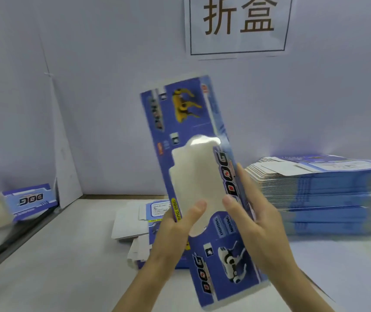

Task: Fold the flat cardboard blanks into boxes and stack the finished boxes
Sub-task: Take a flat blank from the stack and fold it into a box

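Observation:
A long flat blue cardboard blank (191, 122), printed with robot dogs and a clear window, is held up in front of me, tilted slightly left. My left hand (175, 230) grips its left edge, thumb across the window. On the right edge my right hand (256, 221) holds it, thumb on the front and fingers behind. A tall stack of flat blanks (324, 194) lies on the table at the right. One folded blue box (30, 200) lies at the far left.
A few loose blanks (135, 224) lie on the white table (67, 266) under my hands. A white wall with a paper sign (238, 25) closes the back. A dark metal rail (15, 239) runs along the table's left edge.

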Tool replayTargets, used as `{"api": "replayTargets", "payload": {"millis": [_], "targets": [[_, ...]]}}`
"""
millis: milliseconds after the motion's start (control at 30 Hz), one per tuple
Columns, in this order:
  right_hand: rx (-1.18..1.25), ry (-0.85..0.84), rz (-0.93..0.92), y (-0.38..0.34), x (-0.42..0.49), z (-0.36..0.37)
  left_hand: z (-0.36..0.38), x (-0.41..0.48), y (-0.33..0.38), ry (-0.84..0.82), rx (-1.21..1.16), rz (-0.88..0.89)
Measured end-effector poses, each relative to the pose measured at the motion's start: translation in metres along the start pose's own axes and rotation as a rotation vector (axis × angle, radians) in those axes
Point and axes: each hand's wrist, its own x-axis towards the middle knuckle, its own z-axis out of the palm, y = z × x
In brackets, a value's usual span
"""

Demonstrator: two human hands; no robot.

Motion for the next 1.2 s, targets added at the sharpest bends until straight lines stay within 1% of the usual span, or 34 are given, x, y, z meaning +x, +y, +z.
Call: {"api": "replayTargets", "payload": {"millis": [67, 100, 167, 233, 300, 400, 500, 600, 667, 700, 800, 967, 1067, 1200], "targets": [[-0.112, 0.0, -0.046, -0.004, 0.006, -0.009, -0.006, 0.004, -0.002, -0.013, -0.095, -0.04], [-0.112, 0.014, -0.021, -0.004, 0.009, -0.015, -0.009, 0.004, 0.0, -0.026, -0.131, -0.054], [0.007, 0.041, 0.15, -0.003, 0.014, -0.024, -0.016, 0.003, 0.004, -0.061, -0.137, -0.034], [0.133, 0.019, 0.298, 0.001, 0.016, -0.032, -0.021, 0.003, 0.01, -0.084, -0.047, 0.016], [0.2, 0.017, 0.342, 0.008, 0.017, -0.038, -0.025, 0.003, 0.015, -0.099, 0.031, 0.067], [0.28, 0.04, 0.404, 0.015, 0.017, -0.039, -0.031, 0.006, 0.016, -0.017, 0.06, 0.148], [0.259, -0.017, 0.391, 0.011, 0.019, -0.04, -0.031, 0.007, 0.013, 0.003, 0.006, 0.078], [0.237, -0.099, 0.38, 0.003, 0.02, -0.045, -0.038, 0.011, 0.016, -0.056, 0.031, 0.042], [0.209, -0.103, 0.372, 0.001, 0.02, -0.046, -0.041, 0.011, 0.019, -0.11, 0.038, 0.043], [0.213, -0.091, 0.376, 0.002, 0.019, -0.046, -0.04, 0.01, 0.019, -0.112, 0.012, 0.037], [0.231, -0.088, 0.382, 0.001, 0.017, -0.044, -0.036, 0.01, 0.015, -0.042, -0.097, 0.004], [0.243, -0.174, 0.366, -0.004, 0.017, -0.043, -0.036, 0.012, 0.018, -0.006, -0.035, 0.057], [0.271, -0.127, 0.363, -0.001, 0.016, -0.041, -0.035, 0.01, 0.02, 0.003, -0.05, 0.103], [0.252, -0.105, 0.4, 0.0, 0.018, -0.043, -0.03, 0.007, 0.021, 0.015, -0.007, 0.112]]}}
